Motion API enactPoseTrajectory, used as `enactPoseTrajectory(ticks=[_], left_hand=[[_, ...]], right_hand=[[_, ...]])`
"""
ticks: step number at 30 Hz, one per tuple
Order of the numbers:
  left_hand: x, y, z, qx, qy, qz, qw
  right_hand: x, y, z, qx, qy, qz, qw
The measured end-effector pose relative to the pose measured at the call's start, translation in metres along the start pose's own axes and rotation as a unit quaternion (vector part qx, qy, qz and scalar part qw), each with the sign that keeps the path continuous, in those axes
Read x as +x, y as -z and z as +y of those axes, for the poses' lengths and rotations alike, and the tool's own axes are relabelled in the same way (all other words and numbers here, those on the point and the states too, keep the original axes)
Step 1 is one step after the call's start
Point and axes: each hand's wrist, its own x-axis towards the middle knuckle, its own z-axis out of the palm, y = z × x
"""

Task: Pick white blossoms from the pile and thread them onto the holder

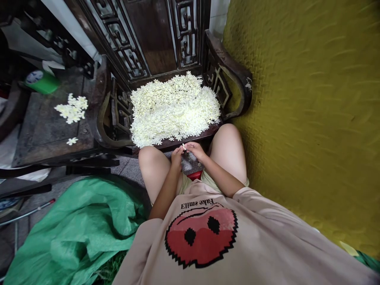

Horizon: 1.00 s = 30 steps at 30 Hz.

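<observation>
- Nearest me, at 6 o'clock, is the wearer's pale shirt point(258, 237); the left forearm point(166, 190) runs inward from about 7 o'clock, the right forearm point(222, 176) from about 4.
- Both hands meet over the gap between the knees point(228, 134). The left hand point(177, 154) points away from me with fingers curled in; the right hand point(195, 149) slants across from the right, fingers bent toward its partner.
- I read the grip as nearly closed on both sides, the fingertips brought together on one small white flower point(184, 147). Exactly how each thumb sits I cannot tell at this size.
- As I judge it, the step in hand is fine fingertip work on that flower. The next move calls for a light pinch and small finger motions, since petals this thin would probably bruise.
- Just beyond, at 12 o'clock, a broad heap of white flowers point(175, 111) covers most of the seat of a dark wooden chair point(152, 39).
- Off at 10 o'clock I have a dark side table point(32, 134) bearing a small cluster of blossoms point(73, 109).
</observation>
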Motion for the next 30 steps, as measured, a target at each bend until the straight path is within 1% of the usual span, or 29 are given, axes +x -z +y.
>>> enactPoseTrajectory(ticks=[3, 6, 9, 12, 15, 19, 24, 30], left_hand=[[0.002, 0.000, 0.000, -0.012, 0.028, -0.019, 0.999], [0.001, -0.002, 0.002, -0.023, 0.040, -0.033, 0.998], [-0.001, -0.003, 0.003, -0.024, 0.023, -0.012, 0.999], [-0.003, -0.002, 0.004, -0.020, -0.006, 0.002, 1.000], [-0.003, -0.002, 0.004, -0.018, -0.008, -0.010, 1.000], [-0.002, -0.002, 0.003, -0.011, -0.001, -0.026, 1.000], [0.000, -0.001, 0.002, -0.017, 0.008, -0.028, 0.999], [0.000, -0.001, 0.002, -0.035, 0.032, -0.046, 0.998]], right_hand=[[0.000, 0.000, -0.001, -0.006, -0.021, 0.001, 1.000], [-0.001, 0.001, -0.001, -0.004, -0.067, -0.006, 0.998], [0.000, 0.001, -0.001, 0.012, -0.108, -0.014, 0.994], [0.000, 0.000, 0.000, 0.041, -0.135, -0.039, 0.989], [0.000, -0.001, 0.002, 0.055, -0.147, -0.061, 0.986], [0.000, 0.000, 0.004, 0.040, -0.154, -0.061, 0.985], [0.001, 0.001, 0.008, 0.026, -0.165, -0.069, 0.984], [0.000, -0.002, 0.007, 0.073, -0.191, -0.073, 0.976]])
